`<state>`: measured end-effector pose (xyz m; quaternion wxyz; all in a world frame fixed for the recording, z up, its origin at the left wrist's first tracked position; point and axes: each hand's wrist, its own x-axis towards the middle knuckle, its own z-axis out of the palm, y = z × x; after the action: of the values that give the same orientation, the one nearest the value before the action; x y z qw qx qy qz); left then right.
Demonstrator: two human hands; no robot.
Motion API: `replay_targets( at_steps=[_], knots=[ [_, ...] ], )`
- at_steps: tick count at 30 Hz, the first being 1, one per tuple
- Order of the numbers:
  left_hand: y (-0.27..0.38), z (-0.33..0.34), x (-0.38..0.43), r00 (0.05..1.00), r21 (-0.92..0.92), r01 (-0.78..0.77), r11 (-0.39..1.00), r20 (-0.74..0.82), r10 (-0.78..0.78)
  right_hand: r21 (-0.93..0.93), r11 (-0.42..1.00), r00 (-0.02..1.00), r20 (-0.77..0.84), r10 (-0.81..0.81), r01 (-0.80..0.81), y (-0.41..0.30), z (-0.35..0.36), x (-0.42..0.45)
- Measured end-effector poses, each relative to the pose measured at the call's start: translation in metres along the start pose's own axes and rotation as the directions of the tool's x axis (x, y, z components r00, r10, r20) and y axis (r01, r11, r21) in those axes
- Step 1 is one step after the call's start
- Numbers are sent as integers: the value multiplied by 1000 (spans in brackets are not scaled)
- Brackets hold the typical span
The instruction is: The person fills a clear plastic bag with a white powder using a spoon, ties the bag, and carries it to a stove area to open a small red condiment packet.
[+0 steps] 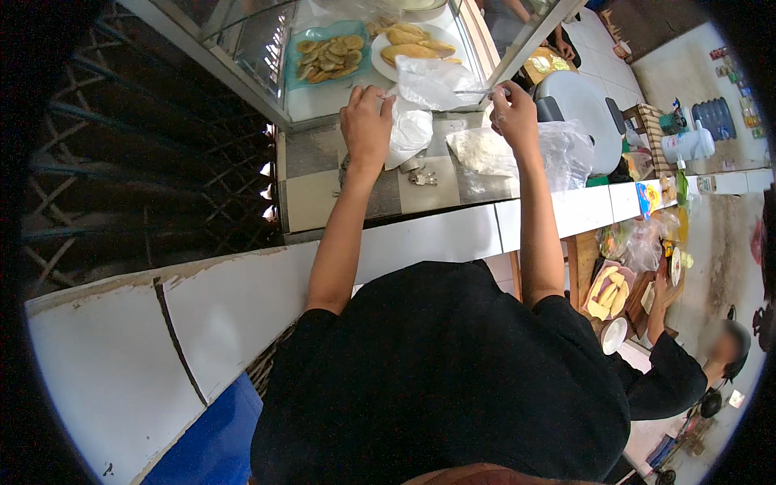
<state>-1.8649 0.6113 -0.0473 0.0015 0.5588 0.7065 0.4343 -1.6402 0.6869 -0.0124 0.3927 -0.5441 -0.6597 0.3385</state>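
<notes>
My left hand point(367, 124) pinches the edge of a white plastic bag point(407, 134) over the tiled counter, in front of a glass display case. My right hand point(514, 115) grips a thin, dark, rod-like item point(470, 92) that crosses a crumpled translucent plastic sheet point(427, 79); its kind is unclear. Plastic also shows at those fingertips. Under the right wrist lies a clear bag of whitish contents point(482, 150). A bunch of keys point(423, 178) rests on the counter between my forearms. Behind the plastic stands a white plate of fried yellow food point(412, 45).
A turquoise tray of fried slices point(330, 57) sits in the case. Right of my arm are a large round lidded pan point(579, 115) and a loose clear bag point(567, 151). A co-worker point(661, 370) is beside a wooden table with peeled bananas point(609, 294). A folding metal gate point(145, 182) stands left.
</notes>
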Motion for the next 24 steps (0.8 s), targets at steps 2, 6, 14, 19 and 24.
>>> replay_targets(
  at_steps=[2,6,14,19,24],
  knots=[
    [-2,-2,1,1000,-2,6,1000,-30,-7,35,999,999,23,23,-24,-6,0,0],
    [3,-3,1,999,-69,44,997,27,-42,33,999,999,-23,-42,42,-13,0,3],
    [8,2,2,1000,-99,-13,995,14,14,-43,961,959,84,-270,275,-20,17,14],
    [10,3,0,1000,-78,-16,997,12,17,98,988,986,102,-130,120,-11,19,18],
    [10,4,-2,999,-21,-41,999,-19,40,152,987,992,106,-65,48,-14,11,11]
  ],
)
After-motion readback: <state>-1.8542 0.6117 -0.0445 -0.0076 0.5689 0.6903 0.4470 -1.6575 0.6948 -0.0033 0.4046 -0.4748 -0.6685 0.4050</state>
